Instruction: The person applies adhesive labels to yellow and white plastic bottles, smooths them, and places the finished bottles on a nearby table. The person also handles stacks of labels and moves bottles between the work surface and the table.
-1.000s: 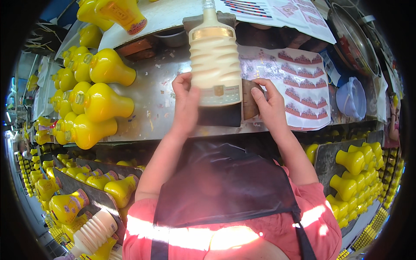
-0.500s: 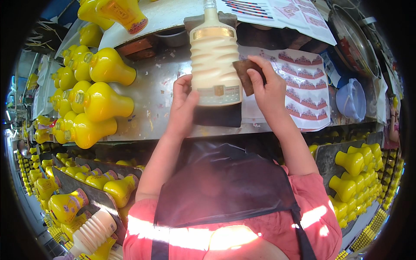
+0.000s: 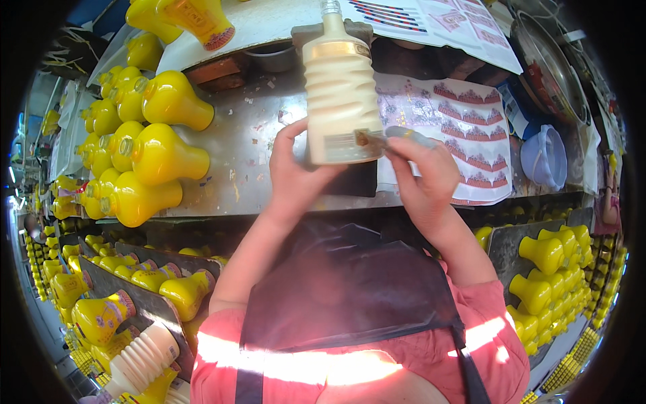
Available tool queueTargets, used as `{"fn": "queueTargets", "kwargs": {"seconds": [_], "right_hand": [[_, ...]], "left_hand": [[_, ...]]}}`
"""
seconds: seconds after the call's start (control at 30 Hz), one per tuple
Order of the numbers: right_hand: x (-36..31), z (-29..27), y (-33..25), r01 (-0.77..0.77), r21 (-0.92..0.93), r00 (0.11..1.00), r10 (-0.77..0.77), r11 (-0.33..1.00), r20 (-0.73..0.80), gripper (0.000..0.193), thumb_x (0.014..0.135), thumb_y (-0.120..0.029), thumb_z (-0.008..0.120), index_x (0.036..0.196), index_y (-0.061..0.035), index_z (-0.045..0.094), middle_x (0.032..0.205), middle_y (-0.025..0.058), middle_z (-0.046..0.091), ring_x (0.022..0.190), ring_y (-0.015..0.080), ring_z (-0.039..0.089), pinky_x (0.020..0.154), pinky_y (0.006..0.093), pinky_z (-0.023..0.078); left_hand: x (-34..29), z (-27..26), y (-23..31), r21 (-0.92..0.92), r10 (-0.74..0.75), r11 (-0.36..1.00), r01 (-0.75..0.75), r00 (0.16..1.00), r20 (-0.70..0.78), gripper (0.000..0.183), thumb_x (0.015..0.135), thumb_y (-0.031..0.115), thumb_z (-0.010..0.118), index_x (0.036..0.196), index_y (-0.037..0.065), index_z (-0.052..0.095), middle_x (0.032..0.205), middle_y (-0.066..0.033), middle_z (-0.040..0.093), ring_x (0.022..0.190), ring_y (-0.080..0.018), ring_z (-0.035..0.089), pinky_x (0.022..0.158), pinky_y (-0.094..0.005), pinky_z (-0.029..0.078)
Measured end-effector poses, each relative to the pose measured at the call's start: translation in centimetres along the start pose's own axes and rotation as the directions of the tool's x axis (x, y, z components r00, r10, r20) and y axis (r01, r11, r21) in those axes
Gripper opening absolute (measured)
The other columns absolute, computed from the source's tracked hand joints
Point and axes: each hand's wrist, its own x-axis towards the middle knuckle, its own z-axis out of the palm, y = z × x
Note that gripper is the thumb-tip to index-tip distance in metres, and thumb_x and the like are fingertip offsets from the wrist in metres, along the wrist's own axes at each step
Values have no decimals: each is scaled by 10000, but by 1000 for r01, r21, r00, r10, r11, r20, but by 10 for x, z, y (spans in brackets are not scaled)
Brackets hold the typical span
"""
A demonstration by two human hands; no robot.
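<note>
A cream bottle with a rippled body and a clear threaded neck lies with its neck away from me. Its shoulder lies over a grey-brown block, and its base over a dark pad. A gold band circles the shoulder, and a printed label runs round the lower body. My left hand is at the bottle's lower left side, fingers apart, thumb by the base. My right hand pinches a thin flat piece, blurred and seen nearly edge-on, against the label's right part.
Several glossy yellow bottles lie on the metal bench at left, more on racks at both sides. A printed decal sheet lies right of the bottle, another sheet beyond. A lilac bucket stands far right.
The bottle has turned about its length, bringing a barcode-like print into view at the lower left. My left hand has opened wider beside it. The flat piece has tilted from broad side to edge.
</note>
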Motion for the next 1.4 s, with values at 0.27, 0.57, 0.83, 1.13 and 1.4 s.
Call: {"fn": "queueTargets", "kwargs": {"seconds": [0.27,0.57,0.83,1.13,1.4], "right_hand": [[25,-14,-25,156,-88,984,-147,984,103,418,648,-99,736,1065,-69,723,806,43,609,822,231,679,669,366,498],[45,-19,-49,326,-132,912,-275,936,304,366,702,-97,697,1067,-74,723,902,51,646,859,224,679,713,358,492],[50,-19,-38,-56,-126,930,98,990,353,234,876,-178,739,1081,-71,705,748,110,660,702,295,686,643,368,522],[0,11,6,-664,127,738,619,736,269,307,905,-260,714,1117,-38,720,896,185,744,761,294,732,706,364,560],[-12,14,18,-779,260,622,755,571,206,262,928,-136,695,1119,42,687,978,80,730,904,130,654,837,299,523]], "left_hand": [[5,12,17,302,333,908,-291,938,-96,713,624,225,906,1235,94,563,1142,-111,615,1090,-325,563,979,-443,401],[8,18,24,395,438,844,-363,891,-118,609,655,225,848,1186,89,582,1100,-105,628,1050,-330,575,972,-456,383],[1,5,11,298,298,915,-273,954,-41,679,686,236,865,1264,78,545,1212,-137,607,1119,-354,550,980,-459,401],[64,-11,-1,-176,-135,973,150,986,94,702,909,153,649,1496,51,276,1330,-125,500,1294,-235,473,1109,-379,373],[140,5,7,-546,-263,761,351,936,235,261,1039,299,556,1223,114,547,1117,-26,623,1029,-137,597,906,-334,505]]}}
